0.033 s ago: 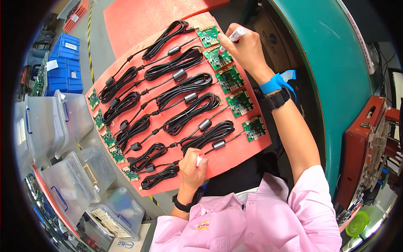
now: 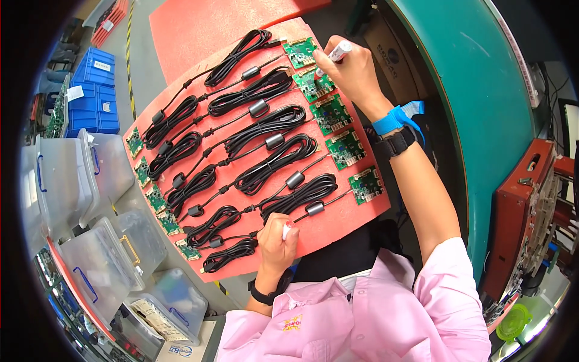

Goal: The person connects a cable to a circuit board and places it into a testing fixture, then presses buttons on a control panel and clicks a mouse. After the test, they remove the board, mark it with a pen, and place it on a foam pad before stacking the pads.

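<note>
My right hand (image 2: 354,69) is closed round a white marker (image 2: 340,50), its red tip end pointing down at the second green circuit board (image 2: 315,84) from the far end. Whether the tip touches the board I cannot tell. My left hand (image 2: 277,241) is a fist at the near edge of a pink foam sheet (image 2: 313,232), closed on a small white-and-red marker cap (image 2: 287,227). Coiled black cables (image 2: 265,133) lie in rows over the foam. Larger boards, such as a near-right circuit board (image 2: 366,186), line its right side, and small boards (image 2: 155,198) its left.
Another pink foam sheet (image 2: 199,30) lies beyond. A green tabletop (image 2: 452,54) runs along the right, with a red-brown case (image 2: 512,208) on it. At left stand clear lidded boxes (image 2: 99,259) and blue bins (image 2: 93,105). A cardboard box (image 2: 389,54) sits below the green edge.
Almost nothing differs. My right hand and the marker have shifted very slightly; my left hand stays in place.
</note>
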`<move>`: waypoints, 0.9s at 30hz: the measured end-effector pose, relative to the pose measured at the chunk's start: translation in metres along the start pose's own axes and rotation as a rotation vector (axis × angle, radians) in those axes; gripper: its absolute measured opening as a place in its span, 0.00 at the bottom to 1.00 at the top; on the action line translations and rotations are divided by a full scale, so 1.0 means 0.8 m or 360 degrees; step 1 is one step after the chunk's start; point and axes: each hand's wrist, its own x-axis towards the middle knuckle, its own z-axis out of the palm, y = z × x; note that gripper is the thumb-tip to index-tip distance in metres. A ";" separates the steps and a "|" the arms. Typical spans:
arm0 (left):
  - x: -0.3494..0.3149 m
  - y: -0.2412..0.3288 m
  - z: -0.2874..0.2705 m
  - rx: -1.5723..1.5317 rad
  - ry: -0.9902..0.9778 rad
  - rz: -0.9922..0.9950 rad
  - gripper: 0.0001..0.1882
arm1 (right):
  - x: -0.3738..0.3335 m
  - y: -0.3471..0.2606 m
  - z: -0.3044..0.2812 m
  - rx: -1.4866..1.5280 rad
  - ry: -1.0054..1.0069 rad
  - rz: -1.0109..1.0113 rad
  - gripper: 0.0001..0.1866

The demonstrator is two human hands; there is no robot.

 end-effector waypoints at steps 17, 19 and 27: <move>0.006 -0.012 0.011 0.0099 0.0188 -0.0012 0.12 | 0.066 0.033 0.039 0.0029 0.0092 -0.0023 0.16; 0.007 -0.009 0.012 0.0085 0.0189 -0.0001 0.12 | 0.068 0.041 0.038 -0.0021 0.0108 -0.0064 0.16; -0.036 -0.004 -0.034 0.0146 0.0309 0.0079 0.11 | 0.074 -0.103 0.004 0.0374 -0.0290 0.0009 0.15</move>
